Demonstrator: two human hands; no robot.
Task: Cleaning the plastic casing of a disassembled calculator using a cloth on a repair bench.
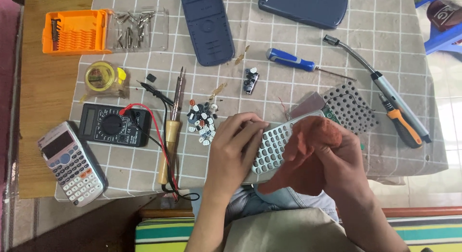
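the left hand (233, 146) lies with its fingers curled over the near end of a silver keypad cover (274, 145) full of empty button holes, its grip closed on that cover and holding it just above the near edge of the tabletop (48, 88), over the checked cloth (308, 45). the right hand (344, 160) is wrapped in a rust-red rag (308, 151), its grip shut on the rag and pressing it against the far half of the cover. just beyond the rag lie a dark rubber button mat (350, 107) and the edge of a green circuit board (331, 115). left of the hands sits a heap of loose keys (202, 121), then a soldering iron (171, 131), a black multimeter (113, 125) and a whole calculator (72, 163). farther off lie two blue case halves (208, 26), a blue screwdriver (296, 62) and an orange bit box (74, 31).
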